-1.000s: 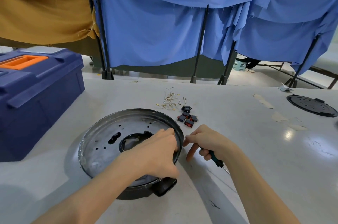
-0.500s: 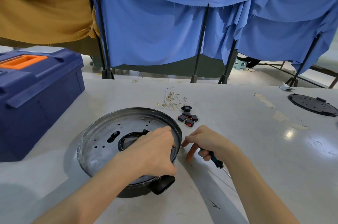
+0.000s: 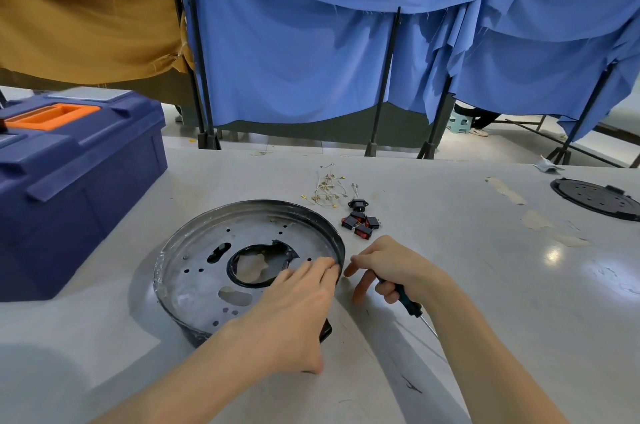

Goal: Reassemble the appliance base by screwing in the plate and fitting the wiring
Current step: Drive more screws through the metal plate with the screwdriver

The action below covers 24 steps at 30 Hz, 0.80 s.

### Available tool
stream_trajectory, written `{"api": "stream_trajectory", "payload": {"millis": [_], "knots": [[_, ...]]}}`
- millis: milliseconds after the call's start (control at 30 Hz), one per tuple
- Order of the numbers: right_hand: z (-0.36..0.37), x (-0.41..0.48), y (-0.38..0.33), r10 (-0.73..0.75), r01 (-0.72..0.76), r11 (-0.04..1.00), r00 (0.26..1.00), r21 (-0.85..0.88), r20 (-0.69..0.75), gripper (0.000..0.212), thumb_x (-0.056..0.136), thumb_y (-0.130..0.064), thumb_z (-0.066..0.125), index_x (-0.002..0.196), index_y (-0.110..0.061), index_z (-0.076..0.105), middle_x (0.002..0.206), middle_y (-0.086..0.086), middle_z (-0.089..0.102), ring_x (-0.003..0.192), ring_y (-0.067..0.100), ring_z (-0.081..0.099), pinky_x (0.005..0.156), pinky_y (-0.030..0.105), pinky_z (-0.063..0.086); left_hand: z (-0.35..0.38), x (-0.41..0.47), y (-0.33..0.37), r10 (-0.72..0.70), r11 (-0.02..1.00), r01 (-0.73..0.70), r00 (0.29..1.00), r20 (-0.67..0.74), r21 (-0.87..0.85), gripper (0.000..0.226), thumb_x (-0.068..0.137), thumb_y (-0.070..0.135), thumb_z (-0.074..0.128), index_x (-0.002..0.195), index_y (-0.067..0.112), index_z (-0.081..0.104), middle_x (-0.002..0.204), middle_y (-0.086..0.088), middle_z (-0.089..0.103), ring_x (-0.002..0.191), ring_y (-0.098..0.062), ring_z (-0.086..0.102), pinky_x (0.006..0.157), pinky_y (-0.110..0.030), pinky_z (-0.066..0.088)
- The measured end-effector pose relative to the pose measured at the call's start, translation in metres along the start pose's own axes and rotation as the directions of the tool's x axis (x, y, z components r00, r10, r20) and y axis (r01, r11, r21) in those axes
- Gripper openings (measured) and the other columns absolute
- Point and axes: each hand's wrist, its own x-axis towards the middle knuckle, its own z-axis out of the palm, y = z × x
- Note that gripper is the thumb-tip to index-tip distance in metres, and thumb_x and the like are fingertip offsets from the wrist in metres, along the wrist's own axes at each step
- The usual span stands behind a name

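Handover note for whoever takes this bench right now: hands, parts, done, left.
Left hand: flat on the plate, fingertips at its right rim.
Right hand: holds the screwdriver, tip toward the person, beside the base.
Wires and switches: loose on the table behind the base.
Done: plate sits in base.
Left: wiring not fitted; screws too small to judge.

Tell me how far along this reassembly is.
Done: the metal plate sits in the base. In hand: the left hand rests on the plate; the right hand grips the screwdriver, tip pointing away. Left: wires and switches lie loose on the table.
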Motion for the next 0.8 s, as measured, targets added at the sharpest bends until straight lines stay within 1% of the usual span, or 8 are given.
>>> {"api": "stream_trajectory", "payload": {"millis": [67, 200, 267, 367, 500, 567, 633, 800], "knots": [[0.001, 0.0, 0.0, 0.002, -0.002, 1.0, 1.0, 0.001, -0.004, 0.028, 0.1, -0.018, 0.046, 0.098, 0.001, 0.067, 0.077, 0.025, 0.072, 0.037, 0.014, 0.021, 0.039, 0.016, 0.025, 0.001, -0.001, 0.001, -0.012, 1.0, 0.011, 0.999, -0.036, -0.028, 0.093, 0.074, 0.021, 0.071, 0.147, 0.018, 0.013, 0.139, 0.002, 0.029, 0.126, -0.016, 0.031, 0.106, -0.024, 0.028], [0.002, -0.001, -0.001, 0.003, -0.003, 1.0, 1.0, -0.003, -0.008, 0.028, 0.1, -0.018, 0.046, 0.098, 0.001, 0.067, 0.076, 0.025, 0.072, 0.036, 0.013, 0.022, 0.039, 0.016, 0.026, -0.005, -0.005, 0.004, -0.024, 0.999, 0.021, 0.998, -0.066, -0.045, 0.074, 0.074, 0.012, 0.067, 0.127, 0.024, 0.018, 0.1, 0.006, 0.033, 0.084, -0.011, 0.027, 0.059, -0.018, 0.023], [0.002, -0.001, -0.001, 0.007, -0.007, 1.0, 1.0, -0.008, -0.008, 0.028, 0.1, -0.019, 0.047, 0.098, 0.0, 0.067, 0.077, 0.025, 0.072, 0.035, 0.013, 0.023, 0.038, 0.017, 0.026, -0.009, -0.005, 0.004, -0.038, 0.999, 0.037, 0.997, -0.073, -0.012, 0.071, 0.073, 0.011, 0.066, 0.122, 0.026, 0.016, 0.091, 0.006, 0.032, 0.076, -0.012, 0.03, 0.051, -0.017, 0.019], [0.001, -0.001, 0.001, 0.013, -0.013, 1.0, 1.0, -0.009, 0.018, 0.028, 0.101, -0.021, 0.049, 0.099, 0.0, 0.066, 0.078, 0.022, 0.073, 0.036, 0.013, 0.022, 0.038, 0.017, 0.026, -0.02, -0.001, -0.001, -0.07, 0.997, 0.068, 0.994, -0.088, -0.031, 0.068, 0.075, 0.016, 0.066, 0.119, 0.027, 0.015, 0.076, 0.008, 0.03, 0.062, -0.009, 0.035, 0.049, -0.022, 0.022], [-0.001, -0.004, 0.0, -0.035, 0.034, 0.999, 0.995, 0.012, 0.099, 0.021, 0.096, -0.017, 0.056, 0.105, 0.0, 0.065, 0.087, 0.018, 0.075, 0.041, 0.014, 0.019, 0.039, 0.019, 0.023, -0.046, 0.009, -0.014, -0.091, 0.991, 0.085, 0.994, -0.054, -0.103, 0.07, 0.073, 0.02, 0.069, 0.12, 0.027, 0.018, 0.076, 0.0, 0.044, 0.06, -0.011, 0.046, 0.043, -0.027, 0.035], [-0.002, -0.007, -0.002, -0.072, 0.066, 0.997, 0.989, 0.048, 0.129, 0.019, 0.096, -0.015, 0.057, 0.107, -0.003, 0.066, 0.092, 0.015, 0.076, 0.043, 0.014, 0.017, 0.039, 0.019, 0.022, -0.058, 0.015, -0.019, -0.107, 0.98, 0.105, 0.994, -0.004, -0.167, 0.083, 0.071, 0.024, 0.074, 0.128, 0.03, 0.013, 0.087, -0.004, 0.05, 0.071, -0.015, 0.055, 0.055, -0.034, 0.054], [-0.002, -0.011, -0.006, -0.117, 0.101, 0.989, 0.981, 0.109, 0.154, 0.018, 0.097, -0.015, 0.055, 0.109, -0.008, 0.067, 0.096, 0.013, 0.076, 0.041, 0.014, 0.017, 0.038, 0.019, 0.022, -0.069, 0.018, -0.023, -0.124, 0.966, 0.122, 0.992, 0.01, -0.229, 0.089, 0.071, 0.027, 0.077, 0.132, 0.028, 0.013, 0.097, -0.006, 0.053, 0.08, -0.018, 0.059, 0.067, -0.038, 0.059], [-0.004, -0.023, -0.018, -0.289, 0.236, 0.927, 0.945, 0.291, 0.155, 0.024, 0.1, -0.015, 0.052, 0.122, -0.013, 0.061, 0.105, 0.013, 0.074, 0.039, 0.012, 0.018, 0.037, 0.019, 0.025, -0.092, 0.021, -0.029, -0.11, 0.91, 0.067, 0.99, -0.083, -0.409, 0.083, 0.07, 0.022, 0.081, 0.128, 0.024, 0.022, 0.093, 0.007, 0.05, 0.076, -0.013, 0.058, 0.056, -0.011, 0.051]]}}
